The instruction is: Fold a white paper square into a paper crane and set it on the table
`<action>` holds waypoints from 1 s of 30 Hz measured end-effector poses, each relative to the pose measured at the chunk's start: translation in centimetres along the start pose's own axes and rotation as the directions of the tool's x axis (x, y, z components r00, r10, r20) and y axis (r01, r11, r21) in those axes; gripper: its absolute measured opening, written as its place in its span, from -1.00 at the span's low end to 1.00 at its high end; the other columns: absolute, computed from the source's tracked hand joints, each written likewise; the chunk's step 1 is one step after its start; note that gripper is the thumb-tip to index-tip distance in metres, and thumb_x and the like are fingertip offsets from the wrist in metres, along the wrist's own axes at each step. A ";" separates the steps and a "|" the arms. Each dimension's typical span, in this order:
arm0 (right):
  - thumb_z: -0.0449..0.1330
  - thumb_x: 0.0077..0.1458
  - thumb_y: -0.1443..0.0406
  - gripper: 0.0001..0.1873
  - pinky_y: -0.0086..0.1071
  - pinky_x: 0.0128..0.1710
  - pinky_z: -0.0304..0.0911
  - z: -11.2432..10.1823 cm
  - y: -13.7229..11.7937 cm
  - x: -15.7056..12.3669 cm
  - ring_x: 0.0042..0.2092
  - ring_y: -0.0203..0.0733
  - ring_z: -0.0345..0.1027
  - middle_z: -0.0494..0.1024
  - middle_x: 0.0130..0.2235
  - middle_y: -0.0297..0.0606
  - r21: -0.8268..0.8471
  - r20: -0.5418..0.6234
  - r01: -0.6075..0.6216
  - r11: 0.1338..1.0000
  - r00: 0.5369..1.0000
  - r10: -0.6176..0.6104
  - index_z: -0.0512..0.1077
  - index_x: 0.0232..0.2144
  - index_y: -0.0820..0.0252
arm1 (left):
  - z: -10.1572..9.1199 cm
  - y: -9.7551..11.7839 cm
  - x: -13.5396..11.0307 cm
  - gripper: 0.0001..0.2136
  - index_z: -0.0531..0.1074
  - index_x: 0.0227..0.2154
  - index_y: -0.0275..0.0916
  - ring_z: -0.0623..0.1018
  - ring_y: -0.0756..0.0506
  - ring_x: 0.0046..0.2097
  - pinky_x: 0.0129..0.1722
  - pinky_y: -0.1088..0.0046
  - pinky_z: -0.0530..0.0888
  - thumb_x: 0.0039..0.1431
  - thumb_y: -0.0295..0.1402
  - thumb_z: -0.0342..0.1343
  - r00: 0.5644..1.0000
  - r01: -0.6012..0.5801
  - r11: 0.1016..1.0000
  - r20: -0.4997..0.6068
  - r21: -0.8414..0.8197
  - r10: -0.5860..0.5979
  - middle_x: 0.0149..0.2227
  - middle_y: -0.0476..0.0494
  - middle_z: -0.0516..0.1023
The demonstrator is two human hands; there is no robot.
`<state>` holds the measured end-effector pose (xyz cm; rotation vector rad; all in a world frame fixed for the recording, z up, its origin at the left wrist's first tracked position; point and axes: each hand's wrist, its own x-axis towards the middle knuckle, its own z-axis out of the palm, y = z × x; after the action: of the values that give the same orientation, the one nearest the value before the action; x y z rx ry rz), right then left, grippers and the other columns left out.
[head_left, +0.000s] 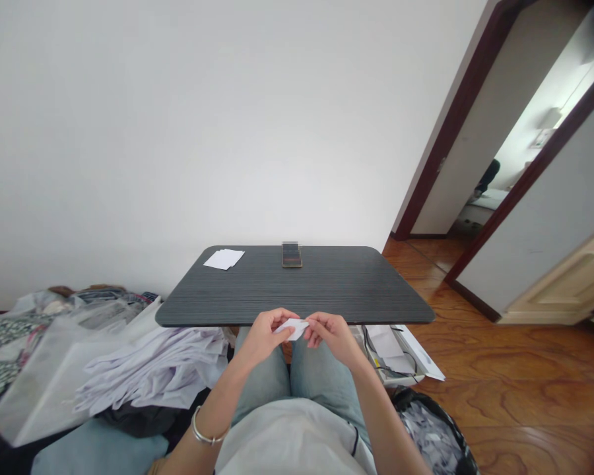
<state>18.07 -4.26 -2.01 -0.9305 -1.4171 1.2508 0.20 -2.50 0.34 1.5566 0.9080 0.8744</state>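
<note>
A small piece of folded white paper [296, 328] is held between both hands, just off the near edge of the dark table [297, 290] and above my lap. My left hand [272, 332] pinches its left side between thumb and fingers. On its right side, my right hand [327, 330] grips a corner with the fingertips. Farther back on the table, a few white paper sheets [224, 258] lie overlapped at the left. A phone-like dark object [292, 254] stands at the middle of the back edge.
Piled clothes and fabric [153, 369] lie to the left of the table. Below its right side sits a white box [396, 356] with cables and papers. A black bag [435, 429] of crumpled paper scraps is on the wooden floor [525, 389]. A white wall rises behind.
</note>
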 end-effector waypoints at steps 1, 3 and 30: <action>0.12 0.06 0.10 -0.69 -0.54 -0.60 0.25 0.0 0.0 0.0 -0.59 -0.37 0.36 0.50 -0.55 -0.33 0.010 0.010 -0.005 1.000 1.000 0.005 0.44 -0.42 0.26 | 0.0 0.0 0.0 -0.76 0.45 -0.27 -0.36 0.49 -0.04 -0.36 -0.35 0.49 0.36 -0.06 -0.43 0.14 1.000 0.002 1.000 0.001 -0.004 -0.002 -0.34 -0.16 0.56; 0.11 0.06 0.09 -0.67 -0.53 -0.60 0.27 -0.1 0.1 0.0 -0.58 -0.36 0.38 0.50 -0.54 -0.33 0.027 0.016 -0.014 1.000 1.000 0.014 0.43 -0.39 0.26 | -0.1 0.1 0.0 -0.76 0.45 -0.27 -0.37 0.49 -0.04 -0.36 -0.36 0.49 0.36 -0.07 -0.43 0.14 1.000 0.007 1.000 0.001 -0.011 -0.007 -0.35 -0.16 0.55; 0.17 0.02 0.20 -0.82 -0.48 -0.59 0.21 -0.6 0.3 0.0 -0.59 -0.34 0.30 0.46 -0.58 -0.37 -0.080 -0.128 0.120 0.989 0.983 -0.130 0.40 -0.49 0.19 | -0.4 0.2 -0.1 -0.66 0.45 -0.26 -0.35 0.49 -0.03 -0.37 -0.45 0.54 0.36 -0.12 -0.27 0.25 0.995 0.084 0.986 0.060 -0.143 -0.076 -0.34 -0.17 0.55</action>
<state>18.62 -4.12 -2.34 -0.9407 -1.3999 1.0314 -0.16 -2.40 0.62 1.4027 0.8436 0.8184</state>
